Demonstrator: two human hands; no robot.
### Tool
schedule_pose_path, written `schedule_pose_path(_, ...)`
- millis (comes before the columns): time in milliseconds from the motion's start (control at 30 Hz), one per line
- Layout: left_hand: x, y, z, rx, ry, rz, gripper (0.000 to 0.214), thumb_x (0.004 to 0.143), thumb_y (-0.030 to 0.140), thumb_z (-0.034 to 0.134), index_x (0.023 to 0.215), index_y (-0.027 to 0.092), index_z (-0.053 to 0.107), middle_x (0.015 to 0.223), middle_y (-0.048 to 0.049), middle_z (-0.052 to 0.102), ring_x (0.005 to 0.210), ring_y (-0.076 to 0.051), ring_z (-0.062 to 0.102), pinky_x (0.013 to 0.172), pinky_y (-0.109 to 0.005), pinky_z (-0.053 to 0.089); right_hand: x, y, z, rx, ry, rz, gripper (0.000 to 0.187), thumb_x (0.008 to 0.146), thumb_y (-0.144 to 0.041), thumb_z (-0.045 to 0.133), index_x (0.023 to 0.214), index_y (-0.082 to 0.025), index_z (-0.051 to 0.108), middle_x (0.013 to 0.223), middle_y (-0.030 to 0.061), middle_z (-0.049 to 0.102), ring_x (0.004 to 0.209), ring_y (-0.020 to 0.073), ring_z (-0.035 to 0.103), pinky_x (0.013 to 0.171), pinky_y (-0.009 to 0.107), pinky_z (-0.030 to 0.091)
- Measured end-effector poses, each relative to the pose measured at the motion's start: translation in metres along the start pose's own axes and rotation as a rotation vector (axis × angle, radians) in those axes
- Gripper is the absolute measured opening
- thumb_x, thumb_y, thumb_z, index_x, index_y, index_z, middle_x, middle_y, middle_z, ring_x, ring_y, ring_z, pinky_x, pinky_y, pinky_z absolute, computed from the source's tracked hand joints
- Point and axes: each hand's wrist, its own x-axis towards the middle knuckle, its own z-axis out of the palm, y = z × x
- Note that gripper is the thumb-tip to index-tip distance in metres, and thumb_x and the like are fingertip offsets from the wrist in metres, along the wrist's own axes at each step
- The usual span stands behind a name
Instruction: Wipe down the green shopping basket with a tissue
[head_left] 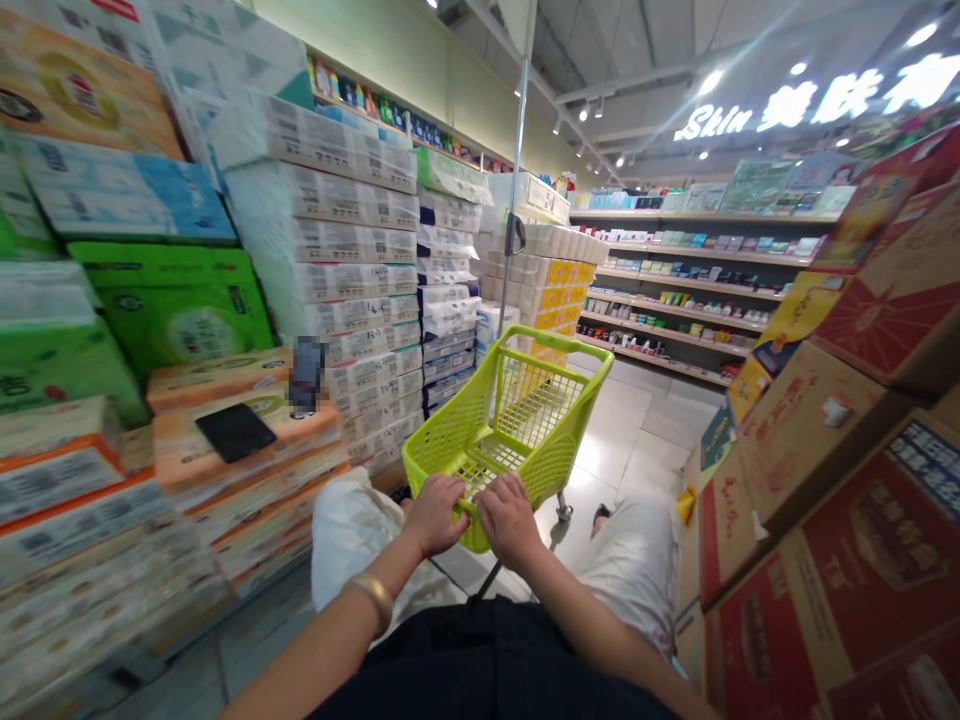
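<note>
A lime-green plastic shopping basket [574, 455] with lattice sides stands in front of my lap, on a metal leg with a caster. It has a tall pole rising beside it. My left hand [437, 513] is wrapped over its near rim, a gold bangle on that wrist. Close beside it, my right hand [510, 517] grips the same rim, fingers curled over the edge. The inside of the basket shows bare lattice. My knees, in pale trousers, are spread on either side of it.
Stacked tissue packs [352, 240] rise along the left. A dark flat tablet-like object [235, 432] lies on orange packs, near a blurred-out item [307, 374]. Cardboard cartons [795, 440] pile up close on the right. Stocked shelves [690, 290] stand at the back beyond tiled floor [637, 400].
</note>
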Motion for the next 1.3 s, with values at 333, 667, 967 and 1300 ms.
schedule_pose_path(333, 0.001, 0.003, 0.000, 0.003, -0.003, -0.003, 0.004, 0.070, 0.020, 0.053, 0.074, 0.020, 0.053, 0.083, -0.0054, 0.059, 0.084, -0.022, 0.053, 0.083, -0.036, 0.040, 0.027, 0.055, -0.026, -0.018, -0.038, 0.082, 0.026, 0.097, -0.026, 0.040, 0.088, -0.021, 0.064, 0.084, 0.0042, 0.060, 0.087, 0.0186, 0.050, 0.089, 0.034, 0.039)
schedule_pose_path(667, 0.000, 0.002, 0.000, -0.026, -0.004, -0.007, 0.005, 0.072, 0.023, 0.052, 0.075, 0.020, 0.054, 0.081, -0.0053, 0.059, 0.084, -0.022, 0.053, 0.082, -0.037, 0.041, -0.005, -0.007, -0.005, 0.006, -0.048, -0.108, 0.019, 0.092, -0.022, 0.047, 0.103, -0.025, 0.063, 0.091, 0.0034, 0.061, 0.095, 0.0188, 0.051, 0.101, 0.038, 0.033)
schedule_pose_path(967, 0.003, 0.011, 0.004, -0.002, -0.005, 0.000, 0.008, 0.071, 0.021, 0.053, 0.078, 0.020, 0.055, 0.086, -0.0059, 0.060, 0.088, -0.023, 0.053, 0.087, -0.038, 0.040, 0.012, 0.035, -0.019, -0.025, 0.026, 0.099, 0.023, 0.095, -0.022, 0.041, 0.095, -0.023, 0.065, 0.087, 0.0043, 0.060, 0.091, 0.0194, 0.050, 0.094, 0.037, 0.038)
schedule_pose_path(1300, 0.001, 0.004, 0.001, -0.024, 0.005, -0.010, 0.008, 0.070, 0.020, 0.053, 0.077, 0.020, 0.056, 0.083, -0.0055, 0.061, 0.085, -0.022, 0.054, 0.084, -0.038, 0.041, 0.001, 0.008, -0.012, -0.018, -0.075, -0.094, 0.021, 0.093, -0.023, 0.049, 0.109, -0.026, 0.062, 0.091, 0.0032, 0.063, 0.095, 0.0182, 0.053, 0.098, 0.035, 0.036)
